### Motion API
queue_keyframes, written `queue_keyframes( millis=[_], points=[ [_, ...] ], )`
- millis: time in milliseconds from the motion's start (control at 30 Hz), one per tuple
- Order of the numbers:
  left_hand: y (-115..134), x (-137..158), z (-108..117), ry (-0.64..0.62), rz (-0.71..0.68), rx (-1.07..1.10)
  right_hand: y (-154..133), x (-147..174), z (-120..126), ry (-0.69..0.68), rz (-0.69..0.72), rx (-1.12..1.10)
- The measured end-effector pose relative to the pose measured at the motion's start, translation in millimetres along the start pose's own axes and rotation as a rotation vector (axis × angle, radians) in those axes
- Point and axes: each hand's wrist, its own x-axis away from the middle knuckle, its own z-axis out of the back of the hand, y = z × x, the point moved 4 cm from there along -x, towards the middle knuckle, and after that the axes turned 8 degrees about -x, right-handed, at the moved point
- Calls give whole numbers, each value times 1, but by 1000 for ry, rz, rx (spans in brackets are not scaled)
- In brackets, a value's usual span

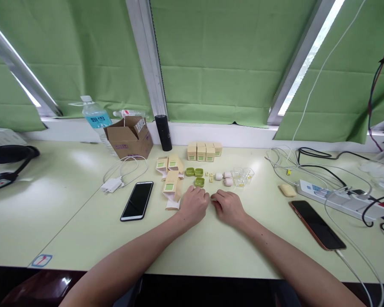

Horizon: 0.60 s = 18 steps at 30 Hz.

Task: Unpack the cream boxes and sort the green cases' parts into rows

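My left hand (pixel 194 205) rests on the table, its fingers curled into a fist beside an opened small cardboard box (pixel 172 187). Close to its right, my right hand (pixel 228 207) also lies with fingers curled in; I see nothing held in either. Just beyond them are three small green trays (pixel 199 172), three tiny yellow pieces (pixel 210 179), three pale pink rounded pieces (pixel 228 181) and some clear plastic cups (pixel 240 177). Two more opened boxes (pixel 175 163) stand at the left. Several closed small boxes (pixel 201 153) are grouped behind.
A black phone (pixel 137 201) and white charger (pixel 112 184) lie left. Behind are a brown carton (pixel 129 140), a water bottle (pixel 97 119) and a black cylinder (pixel 163 133). At right are another phone (pixel 317 224), a power strip (pixel 339 200), tangled cables and a cream case (pixel 287 190).
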Motion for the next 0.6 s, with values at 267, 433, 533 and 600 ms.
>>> queue_keyframes(
  millis=[267,433,533,600],
  points=[
    [10,4,-3,-25,45,96,5,1,1,22,-13,-16],
    [9,5,-4,-25,60,120,5,1,1,22,-8,-10],
    [9,5,-6,-24,80,128,5,1,1,27,-8,-21],
    [8,6,-7,-12,89,146,5,1,1,28,-4,-26]
  ],
)
